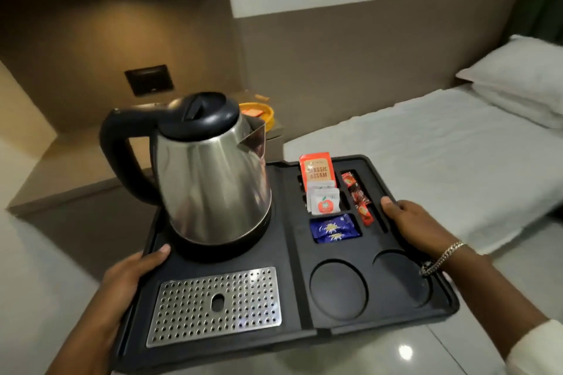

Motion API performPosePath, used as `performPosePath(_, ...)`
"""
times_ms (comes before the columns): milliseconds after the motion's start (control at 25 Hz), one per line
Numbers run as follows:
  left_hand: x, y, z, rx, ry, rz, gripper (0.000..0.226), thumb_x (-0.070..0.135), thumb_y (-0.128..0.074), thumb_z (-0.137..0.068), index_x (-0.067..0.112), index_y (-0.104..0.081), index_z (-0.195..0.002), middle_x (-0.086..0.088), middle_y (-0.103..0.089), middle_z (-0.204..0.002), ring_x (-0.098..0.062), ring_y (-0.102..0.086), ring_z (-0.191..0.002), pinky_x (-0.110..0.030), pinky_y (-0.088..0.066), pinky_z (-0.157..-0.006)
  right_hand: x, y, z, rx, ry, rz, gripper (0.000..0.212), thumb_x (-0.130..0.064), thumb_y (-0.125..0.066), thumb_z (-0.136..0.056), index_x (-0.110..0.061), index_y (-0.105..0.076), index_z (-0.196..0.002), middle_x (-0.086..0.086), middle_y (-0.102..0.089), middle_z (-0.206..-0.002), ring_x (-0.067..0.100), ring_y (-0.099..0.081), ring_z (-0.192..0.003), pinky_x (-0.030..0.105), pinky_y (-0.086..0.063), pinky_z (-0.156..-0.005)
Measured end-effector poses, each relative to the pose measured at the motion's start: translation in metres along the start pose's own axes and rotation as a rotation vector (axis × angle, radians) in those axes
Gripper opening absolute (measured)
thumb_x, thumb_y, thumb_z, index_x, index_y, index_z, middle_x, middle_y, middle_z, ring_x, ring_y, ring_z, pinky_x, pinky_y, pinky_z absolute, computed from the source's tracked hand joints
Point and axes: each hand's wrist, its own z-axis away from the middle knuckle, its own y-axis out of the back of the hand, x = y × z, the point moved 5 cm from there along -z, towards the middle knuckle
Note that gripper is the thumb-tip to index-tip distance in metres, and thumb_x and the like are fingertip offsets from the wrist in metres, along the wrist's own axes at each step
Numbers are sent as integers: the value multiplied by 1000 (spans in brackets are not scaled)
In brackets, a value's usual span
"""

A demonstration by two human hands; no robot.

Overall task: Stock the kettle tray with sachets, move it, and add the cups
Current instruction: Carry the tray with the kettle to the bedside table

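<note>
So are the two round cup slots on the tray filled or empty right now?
Empty. Both round cup slots show bare black bottoms, no cups; the right hand's wrist partly covers the right one.

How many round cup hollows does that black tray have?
2, both empty, along the tray's near right side: left hollow beside the centre ridge, right hollow partly covered by the right wrist and its bracelet.

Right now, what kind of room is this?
Most likely a hotel guest room: a made bed with white pillows, and a black hospitality tray carrying a steel kettle, tea sachets and two empty cup recesses, held by both hands.
</note>
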Motion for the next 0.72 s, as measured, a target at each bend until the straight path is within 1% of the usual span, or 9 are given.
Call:
performPosePath(40,-4,-24,0,-28,-10,-20,28,22,-71,-75,1,-71,-94,-26,-74,-78,-32,-70,-53,-43,-59,-68,21,20,8,40,-13,-9,54,-56,-41,-92,-8,-64,-83,10,-68,-87,22,-63,-77,31,-44,-64)
performPosePath(160,-20,-91,3,-98,-32,-70,19,19,-70,-79,3,-72,-87,-15,-75,-66,-25,-70,-48,-32,-58,-47,75,72,24,130,-59,-15,55,-54,-39,-94,-4,-61,-87,12,-65,-88,27,-61,-83,34,-43,-69)
performPosePath(240,-43,-157,8,-142,-21,-105,18,20,-71,-78,4,-72,-87,-12,-75,-63,-22,-68,-47,-29,-57,-45,123,127,36,222,-104,-28,55,-51,-39,-95,0,-58,-88,15,-64,-88,31,-59,-85,36,-42,-71)
performPosePath(320,-56,-206,13,-174,-19,-124,22,22,-73,-75,5,-73,-89,-12,-75,-64,-23,-68,-47,-30,-58,-54,159,163,44,250,-134,-32,53,-50,-39,-95,-1,-57,-87,14,-62,-86,31,-58,-84,35,-41,-69)
performPosePath(440,-71,-286,19,-244,-1,-144,24,24,-76,-72,7,-74,-89,-18,-74,-76,-28,-68,-57,-36,-57,-66,209,225,50,302,-191,-20,48,-52,-38,-95,-9,-58,-85,6,-61,-85,25,-57,-81,32,-40,-65)
performPosePath(560,-77,-361,24,-299,1,-148,23,24,-78,-70,7,-73,-85,-14,-75,-68,-27,-69,-56,-35,-60,-60,247,281,46,348,-233,4,48,-54,-37,-94,-12,-57,-84,5,-61,-84,19,-56,-77,30,-36,-60)
performPosePath(600,-77,-387,19,-320,4,-148,24,23,-78,-70,5,-74,-85,-17,-75,-71,-29,-70,-61,-39,-61,-65,259,298,42,365,-253,11,51,-54,-36,-94,-9,-58,-85,7,-62,-85,20,-57,-77,31,-37,-61)
performPosePath(680,-75,-444,7,-376,24,-172,23,23,-79,-70,5,-77,-84,-25,-75,-83,-36,-70,-76,-50,-56,-84,288,329,30,412,-291,6,55,-54,-36,-94,-5,-59,-86,11,-63,-85,24,-58,-77,32,-38,-62)
performPosePath(720,-74,-470,1,-399,20,-189,19,24,-79,-70,8,-78,-80,-24,-76,-84,-35,-70,-74,-50,-55,-85,301,342,23,428,-306,4,56,-54,-36,-95,-4,-59,-87,12,-63,-86,25,-59,-78,33,-40,-63)
